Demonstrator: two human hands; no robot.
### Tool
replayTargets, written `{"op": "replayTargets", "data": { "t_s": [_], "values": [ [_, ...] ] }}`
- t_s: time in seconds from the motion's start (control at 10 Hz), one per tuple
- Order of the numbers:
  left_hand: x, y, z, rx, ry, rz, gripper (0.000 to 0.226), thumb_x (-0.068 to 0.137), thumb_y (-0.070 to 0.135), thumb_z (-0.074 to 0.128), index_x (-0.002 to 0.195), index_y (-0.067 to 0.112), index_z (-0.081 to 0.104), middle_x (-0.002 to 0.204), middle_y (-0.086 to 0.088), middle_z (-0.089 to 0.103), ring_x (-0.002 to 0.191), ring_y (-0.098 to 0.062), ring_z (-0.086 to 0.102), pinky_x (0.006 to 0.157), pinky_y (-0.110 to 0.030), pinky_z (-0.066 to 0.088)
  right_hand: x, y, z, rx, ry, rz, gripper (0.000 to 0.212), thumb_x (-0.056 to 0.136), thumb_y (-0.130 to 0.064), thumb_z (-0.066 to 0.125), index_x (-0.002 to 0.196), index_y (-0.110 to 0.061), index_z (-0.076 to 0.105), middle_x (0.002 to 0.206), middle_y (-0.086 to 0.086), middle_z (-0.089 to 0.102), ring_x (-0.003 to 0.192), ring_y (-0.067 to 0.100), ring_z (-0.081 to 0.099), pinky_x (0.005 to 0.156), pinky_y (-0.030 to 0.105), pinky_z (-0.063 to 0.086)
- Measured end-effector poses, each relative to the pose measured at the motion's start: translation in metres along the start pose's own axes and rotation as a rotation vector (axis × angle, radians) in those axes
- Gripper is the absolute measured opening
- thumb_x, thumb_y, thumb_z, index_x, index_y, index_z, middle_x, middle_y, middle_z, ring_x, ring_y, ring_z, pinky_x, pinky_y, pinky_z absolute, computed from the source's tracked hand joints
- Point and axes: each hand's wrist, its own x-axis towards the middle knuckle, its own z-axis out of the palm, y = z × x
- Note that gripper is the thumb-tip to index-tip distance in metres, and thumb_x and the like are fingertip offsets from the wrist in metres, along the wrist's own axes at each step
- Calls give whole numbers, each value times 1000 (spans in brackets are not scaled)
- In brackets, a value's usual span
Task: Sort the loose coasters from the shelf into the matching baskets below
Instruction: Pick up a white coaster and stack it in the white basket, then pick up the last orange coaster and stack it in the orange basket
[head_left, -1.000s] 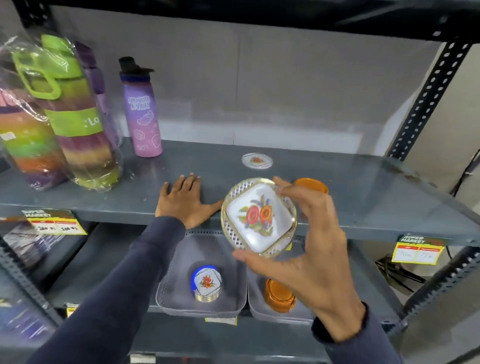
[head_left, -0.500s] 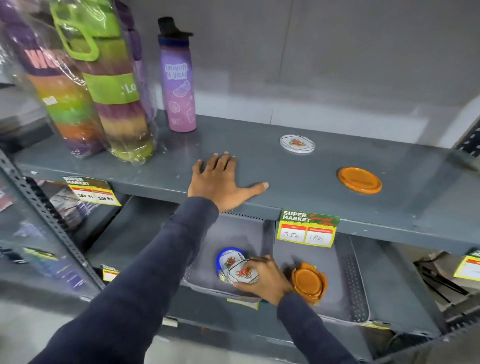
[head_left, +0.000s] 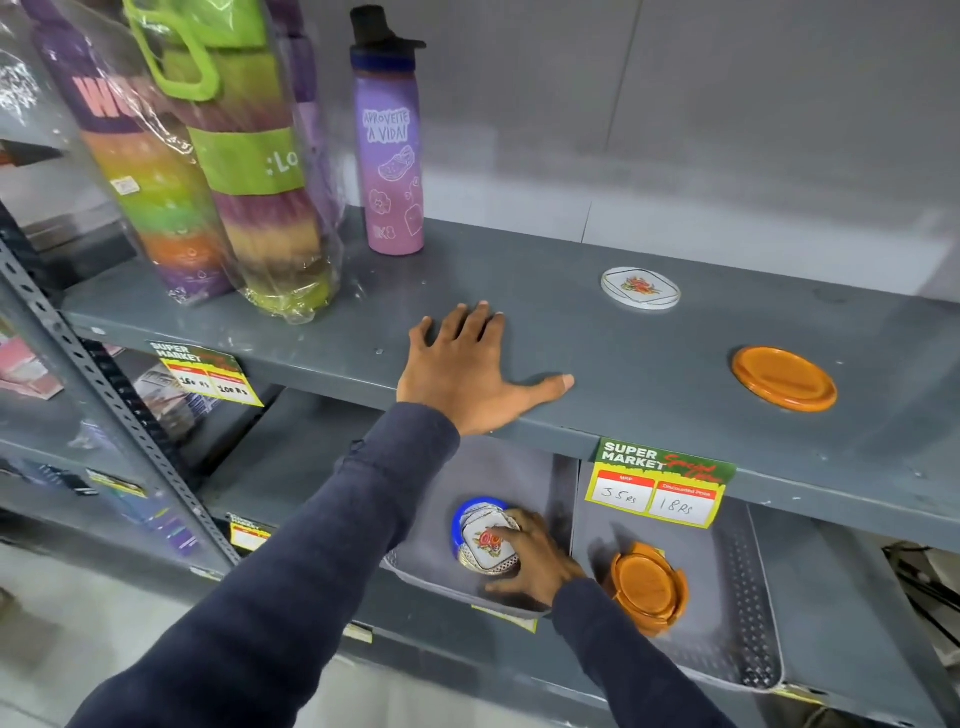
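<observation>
My right hand (head_left: 535, 564) is down in the left grey basket (head_left: 431, 558), fingers closed around a white floral coaster (head_left: 488, 543) that lies on the stack with a blue rim there. The right grey basket (head_left: 737, 613) holds a stack of orange coasters (head_left: 647, 587). On the grey shelf (head_left: 623, 364) above lie a loose white floral coaster (head_left: 640, 287) and a loose orange coaster (head_left: 784, 378). My left hand (head_left: 467, 374) rests flat on the shelf's front edge, fingers spread, holding nothing.
A purple water bottle (head_left: 387, 145) and striped bottles wrapped in plastic (head_left: 223, 171) stand at the back left of the shelf. Price tags (head_left: 657, 486) hang from the shelf edge over the baskets. A perforated upright (head_left: 104, 384) runs at the left.
My right hand carried the white floral coaster from in front of the shelf down into the left basket and set it on the stack. The left hand stayed on the shelf.
</observation>
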Motion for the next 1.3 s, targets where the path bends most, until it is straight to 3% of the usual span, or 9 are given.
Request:
{"op": "replayTargets", "data": {
  "t_s": [0.1, 0.2, 0.3, 0.5, 0.7, 0.8, 1.0, 1.1, 1.3],
  "values": [
    [1, -1, 1, -1, 15, -1, 117, 70, 98, 30, 157, 20, 29, 169, 3, 20, 156, -18, 12, 124, -50, 8, 7, 8, 1, -81, 15, -54, 75, 80, -28, 81, 144, -25, 44, 154, 4, 19, 147, 25, 26, 121, 27, 27],
    [1, -1, 1, 2, 17, 1, 117, 70, 97, 30, 157, 20, 29, 169, 3, 21, 156, -18, 12, 124, -51, 8, 13, 9, -4, -180, 57, -102, 70, 79, -27, 79, 142, -24, 46, 161, 6, 16, 149, 26, 23, 120, 31, 31],
    [1, -1, 1, 4, 11, 1, 117, 70, 97, 30, 157, 20, 28, 169, 3, 20, 156, -18, 12, 124, -50, 8, 29, 6, -12, -255, 7, -158, 75, 76, -33, 83, 140, -22, 46, 168, 3, 10, 154, 26, 17, 122, 39, 30],
    [1, -1, 0, 8, 5, -1, 117, 70, 97, 30, 158, 20, 27, 169, 3, 20, 156, -18, 11, 124, -51, 8, 43, -2, -17, -248, -20, -128, 98, 67, -38, 88, 147, -26, 33, 153, -2, 37, 139, 26, 40, 115, 37, 35],
    [0, 0, -2, 2, -8, -2, 115, 72, 96, 32, 158, 20, 28, 169, 3, 20, 156, -18, 12, 124, -50, 8, 37, -8, -13, -238, 29, -127, 102, 67, -44, 86, 149, -33, 28, 152, -2, 34, 139, 26, 38, 113, 43, 37],
    [-1, 0, -3, 0, -4, -5, 115, 71, 97, 31, 157, 21, 28, 169, 4, 20, 155, -18, 13, 124, -50, 9, 23, -16, -23, -193, 111, -171, 92, 74, -43, 81, 149, -35, 29, 156, -3, 30, 143, 23, 32, 114, 44, 36],
    [-3, 1, -5, 13, -13, 3, 116, 70, 98, 28, 158, 22, 28, 169, 3, 21, 155, -19, 13, 123, -49, 10, -56, -70, -71, -22, 694, -572, 33, 97, -34, 61, 128, -24, 59, 128, 2, 63, 117, 18, 60, 96, 37, 53],
    [-3, 0, -4, 12, 6, -2, 115, 70, 98, 28, 157, 21, 30, 169, 3, 22, 155, -18, 14, 123, -49, 11, -108, -112, -110, 90, 1043, -805, 22, 97, -22, 66, 117, -14, 63, 110, 11, 72, 100, 24, 70, 84, 33, 59],
    [-5, 0, -3, 33, -40, -3, 132, 54, 99, 9, 160, 21, 24, 170, 3, 17, 156, -17, 10, 124, -48, 9, -153, -128, -191, 209, 1315, -725, 39, 87, -6, 75, 121, -12, 57, 117, 11, 66, 103, 21, 66, 83, 27, 57]
  ]
}}
